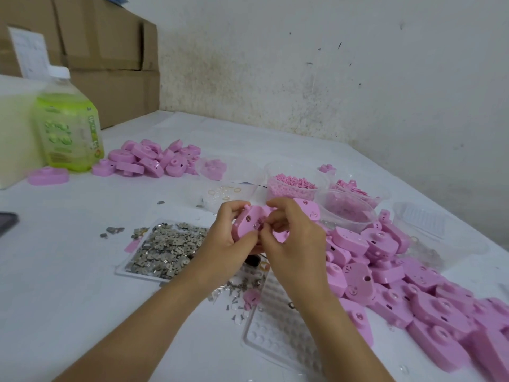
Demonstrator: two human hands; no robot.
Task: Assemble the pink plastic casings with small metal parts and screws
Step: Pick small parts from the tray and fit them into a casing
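A pink plastic casing [249, 220] is held up above the table at the centre. My left hand [228, 238] grips it from the left and below. My right hand [289, 232] pinches something small at the casing's middle; the piece itself is too small to make out. A clear tray of small grey metal parts [165, 248] lies just left of my hands. Loose screws and metal bits [237, 292] are scattered on the table under my wrists.
A large heap of pink casings [399, 277] fills the right side; a smaller heap [150, 161] sits at the back left. Clear tubs of pink pieces [292, 184] stand behind my hands. A green bottle [68, 122], cardboard boxes and an empty blister tray [278, 323] are around.
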